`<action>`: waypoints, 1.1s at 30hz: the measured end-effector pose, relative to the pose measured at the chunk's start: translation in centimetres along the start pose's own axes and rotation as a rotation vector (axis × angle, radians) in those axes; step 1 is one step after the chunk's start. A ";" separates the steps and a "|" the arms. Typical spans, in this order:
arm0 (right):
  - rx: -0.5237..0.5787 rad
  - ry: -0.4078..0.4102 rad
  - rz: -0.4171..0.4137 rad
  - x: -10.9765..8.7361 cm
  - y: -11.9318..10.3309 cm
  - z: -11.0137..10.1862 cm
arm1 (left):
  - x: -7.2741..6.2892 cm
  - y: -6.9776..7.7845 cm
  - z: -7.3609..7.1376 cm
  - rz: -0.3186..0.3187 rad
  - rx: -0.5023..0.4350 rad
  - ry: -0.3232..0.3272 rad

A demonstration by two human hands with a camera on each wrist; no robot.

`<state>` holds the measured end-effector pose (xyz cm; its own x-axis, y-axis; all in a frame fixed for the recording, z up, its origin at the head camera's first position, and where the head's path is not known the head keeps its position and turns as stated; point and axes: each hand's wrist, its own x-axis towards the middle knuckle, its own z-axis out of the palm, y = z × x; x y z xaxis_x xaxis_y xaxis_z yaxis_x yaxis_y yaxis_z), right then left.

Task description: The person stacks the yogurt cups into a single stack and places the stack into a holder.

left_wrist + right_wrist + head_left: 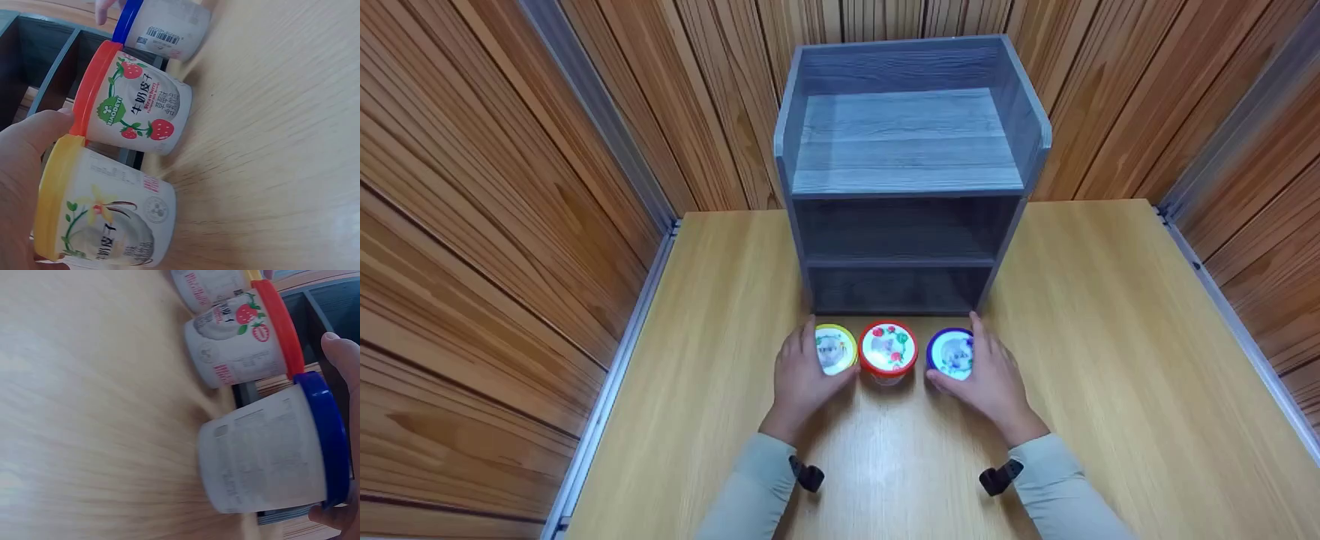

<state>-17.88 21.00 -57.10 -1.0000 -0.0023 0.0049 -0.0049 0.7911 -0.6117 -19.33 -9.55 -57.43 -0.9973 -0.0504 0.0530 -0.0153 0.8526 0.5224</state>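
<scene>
Wood-plank walls point(495, 225) enclose a booth on left, right and far sides, with metal strips point(611, 375) along the left and right edges. Pale wood-grain table point(1110, 315), its sheen strongest on the near side. Grey shelf unit point(907, 139) at the far middle: raised rims on its top, two dark bays below, openings facing the person. Left hand point(802, 371) and right hand point(997, 375) come in from the near side, sleeves light, each wrist with a black camera point(806, 474). Three lidded tubs stand upright in a row just in front of the unit, probably lined up so each outer one falls naturally to its own hand. Left hand has the yellow-lidded tub point(118, 202), right hand the blue-lidded tub point(259, 455); each hand is parted about a lid's width, thumb on the inner side, fingers on the outer. How firmly either grips, cannot tell. Holding high, at the overhanging lid, likely gives a better purchase than the tapering wall. Red-lidded tub point(135, 101), strawberry print, in the middle and unheld: just beside the yellow, a wider gap to the blue, which presumably leaves the right thumb room.
</scene>
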 end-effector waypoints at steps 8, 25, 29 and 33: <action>0.028 -0.007 0.091 -0.1 0.5 1.3 | -0.1 -0.4 0.4 -0.154 -0.143 -0.048; 0.050 0.054 0.085 -0.3 0.5 1.9 | -0.3 -0.9 1.4 -0.217 -0.422 -0.018; 0.063 0.087 0.064 -0.3 0.6 2.1 | -0.2 -1.0 1.5 -0.196 -0.415 -0.011; 0.112 0.098 0.082 -0.3 0.8 2.2 | -0.1 -1.1 1.6 -0.186 -0.427 -0.005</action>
<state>-17.60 20.25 -59.33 -0.9920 0.1238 0.0253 0.0712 0.7129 -0.6976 -19.33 -9.61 -59.36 -0.9807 -0.1789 -0.0784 -0.1644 0.5389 0.8262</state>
